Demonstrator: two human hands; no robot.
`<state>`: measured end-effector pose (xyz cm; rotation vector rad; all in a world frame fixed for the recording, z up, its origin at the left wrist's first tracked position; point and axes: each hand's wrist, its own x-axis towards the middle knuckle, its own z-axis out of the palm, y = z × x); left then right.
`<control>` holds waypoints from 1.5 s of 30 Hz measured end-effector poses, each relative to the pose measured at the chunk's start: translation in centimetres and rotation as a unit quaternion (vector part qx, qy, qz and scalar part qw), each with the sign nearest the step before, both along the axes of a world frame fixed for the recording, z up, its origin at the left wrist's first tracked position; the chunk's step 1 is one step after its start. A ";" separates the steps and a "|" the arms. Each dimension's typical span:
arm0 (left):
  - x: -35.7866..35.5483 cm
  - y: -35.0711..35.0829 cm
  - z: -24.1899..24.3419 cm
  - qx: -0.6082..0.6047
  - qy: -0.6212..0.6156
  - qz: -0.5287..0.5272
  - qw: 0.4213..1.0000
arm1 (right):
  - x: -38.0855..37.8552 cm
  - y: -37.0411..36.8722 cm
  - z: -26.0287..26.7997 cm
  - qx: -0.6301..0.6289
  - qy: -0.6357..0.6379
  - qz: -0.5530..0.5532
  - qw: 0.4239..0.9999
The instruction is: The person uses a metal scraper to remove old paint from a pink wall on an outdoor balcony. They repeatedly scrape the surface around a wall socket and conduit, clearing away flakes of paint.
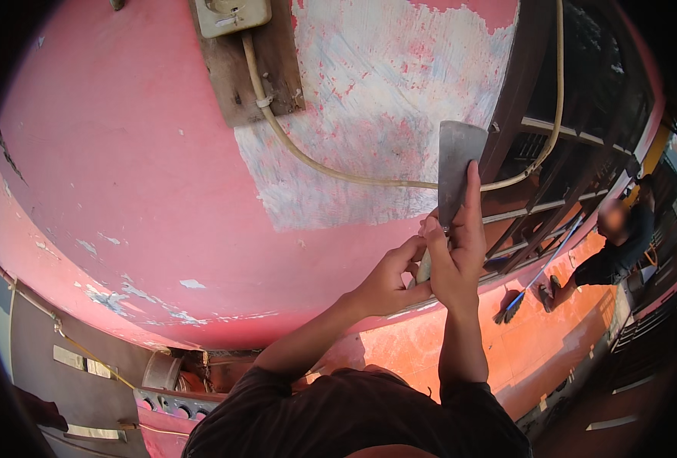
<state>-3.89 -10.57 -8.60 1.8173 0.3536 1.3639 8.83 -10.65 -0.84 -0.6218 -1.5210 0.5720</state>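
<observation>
A paint scraper point(456, 151) with a broad grey metal blade points up in front of the wall. My right hand point(457, 260) grips it near the base of the blade, its index finger stretched along the blade's right edge. Around the pale handle point(423, 267), mostly hidden by fingers, my left hand point(393, 280) is closed. Behind the blade, the pink wall point(143, 189) has a large patch of stripped paint point(361, 126), whitish with red flecks. I cannot tell whether the blade touches the wall.
A beige cable point(338, 174) loops from a socket point(233, 14) on a wooden board point(258, 74) behind the blade towards a dark-framed window point(567, 143). Right, a person point(619, 246) sits near a broom point(513, 306) on orange tiles point(516, 355). Lower left is a control panel with knobs point(183, 411).
</observation>
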 end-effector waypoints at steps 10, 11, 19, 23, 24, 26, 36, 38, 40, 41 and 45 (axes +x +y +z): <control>1.6 -2.0 2.3 -0.128 -0.076 0.071 0.986 | 0.3 3.2 1.5 -0.149 0.123 0.301 0.934; 1.1 -1.4 2.1 -0.131 -0.071 0.075 0.986 | -0.3 3.2 2.3 -0.188 0.089 0.265 0.941; -0.6 1.4 5.0 -0.104 -0.164 0.051 0.980 | -6.5 7.5 9.6 0.235 -0.043 -0.081 0.968; -2.3 2.5 6.7 -0.115 -0.208 -0.003 0.971 | -7.1 6.6 11.8 0.154 -0.159 -0.038 0.974; -2.9 2.8 6.7 -0.129 -0.220 -0.030 0.966 | -7.6 6.2 12.1 0.089 -0.087 0.049 0.991; -4.1 3.3 7.4 -0.105 -0.217 -0.113 0.964 | -8.5 6.2 12.5 0.012 0.010 0.157 0.987; -6.8 2.6 7.5 -0.174 -0.231 -0.105 0.951 | -10.7 6.8 12.2 0.153 -0.135 -0.010 0.979; -6.9 2.6 7.7 -0.176 -0.224 -0.104 0.953 | -11.6 7.2 11.7 0.204 -0.128 -0.072 0.968; -7.0 2.8 8.3 -0.183 -0.219 -0.092 0.954 | -11.9 7.5 12.2 0.189 -0.128 -0.068 0.971; -7.1 2.9 8.9 -0.192 -0.218 -0.081 0.953 | -12.0 7.6 12.4 0.181 -0.128 -0.066 0.973; -7.1 1.5 9.7 -0.214 -0.205 -0.073 0.952 | -12.1 7.3 12.9 0.189 -0.105 -0.064 0.974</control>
